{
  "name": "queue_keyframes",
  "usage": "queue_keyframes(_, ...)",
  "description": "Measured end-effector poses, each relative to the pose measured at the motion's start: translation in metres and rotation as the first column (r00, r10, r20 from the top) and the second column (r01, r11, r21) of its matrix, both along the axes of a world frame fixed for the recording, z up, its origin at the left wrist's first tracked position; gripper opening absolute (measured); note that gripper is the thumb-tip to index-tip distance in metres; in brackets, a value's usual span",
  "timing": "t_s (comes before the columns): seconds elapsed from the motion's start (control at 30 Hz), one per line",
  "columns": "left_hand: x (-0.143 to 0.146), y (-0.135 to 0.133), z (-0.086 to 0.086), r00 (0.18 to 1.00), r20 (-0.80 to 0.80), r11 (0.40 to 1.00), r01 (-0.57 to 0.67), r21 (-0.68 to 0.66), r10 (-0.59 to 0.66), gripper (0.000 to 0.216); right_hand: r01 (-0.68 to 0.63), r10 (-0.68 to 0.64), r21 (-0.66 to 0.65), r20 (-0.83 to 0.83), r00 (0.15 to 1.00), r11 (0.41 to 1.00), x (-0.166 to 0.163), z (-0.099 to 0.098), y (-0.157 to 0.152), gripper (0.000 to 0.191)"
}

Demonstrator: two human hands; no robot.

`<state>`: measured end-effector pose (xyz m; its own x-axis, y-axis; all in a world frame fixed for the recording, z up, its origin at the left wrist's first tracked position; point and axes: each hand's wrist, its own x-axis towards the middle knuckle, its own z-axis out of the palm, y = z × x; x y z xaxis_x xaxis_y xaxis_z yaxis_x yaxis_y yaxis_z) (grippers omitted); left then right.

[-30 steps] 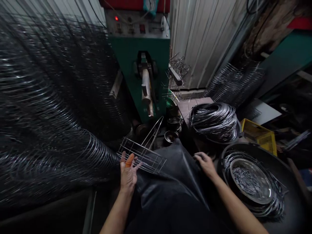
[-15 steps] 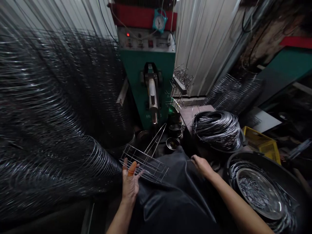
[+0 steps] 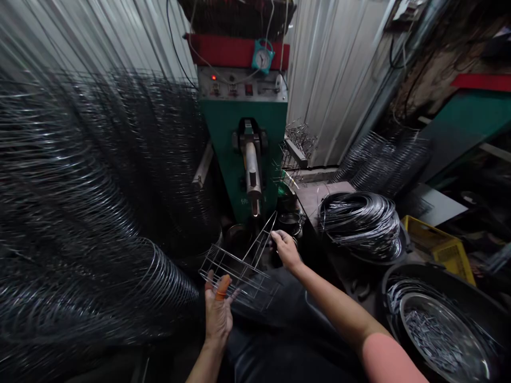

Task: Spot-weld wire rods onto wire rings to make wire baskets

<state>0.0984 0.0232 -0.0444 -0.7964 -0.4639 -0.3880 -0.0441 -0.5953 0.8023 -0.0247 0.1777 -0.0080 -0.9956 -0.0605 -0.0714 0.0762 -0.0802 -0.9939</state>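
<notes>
My left hand (image 3: 219, 308), with an orange finger cot on one finger, holds a wire grill rack (image 3: 239, 274) by its near left edge. Two thin wires run from the rack to a narrow tip, forming a long handle (image 3: 261, 239) that points at the machine. Close beside that handle is my right hand (image 3: 284, 249), its fingers pinched together; what they hold, if anything, is too small to make out. Just beyond the handle's tip stands a green spot-welding machine (image 3: 223, 138) with a metal electrode arm (image 3: 251, 170) above the rack.
Tall stacks of wire rings (image 3: 80, 213) crowd the left side. To the right are a coil of wire pieces (image 3: 363, 223), a yellow crate (image 3: 439, 247) and a metal bowl (image 3: 443, 335) of short wire bits inside a black tub (image 3: 423, 271). A teal clock (image 3: 262, 57) hangs on the machine.
My right hand has moved left and forward, from beside the dark apron to the rack's handle. My left hand still holds the rack in nearly the same place. The camera view has tilted up slightly.
</notes>
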Motion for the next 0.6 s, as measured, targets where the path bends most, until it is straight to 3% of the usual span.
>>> queue_keyframes(0.37, -0.01, -0.01, -0.013, 1.0, 0.016, 0.999, -0.019, -0.026, 0.02, 0.064, 0.018, -0.016, -0.127, 0.021, 1.0, 0.992, -0.006, -0.004, -0.011, 0.032)
queue_keyframes(0.6, -0.017, -0.023, -0.026, 0.999, 0.01, 0.998, 0.043, 0.047, -0.043, 0.068, 0.044, -0.032, -0.249, 0.051, 0.998, 0.967, -0.017, -0.011, -0.023, 0.032)
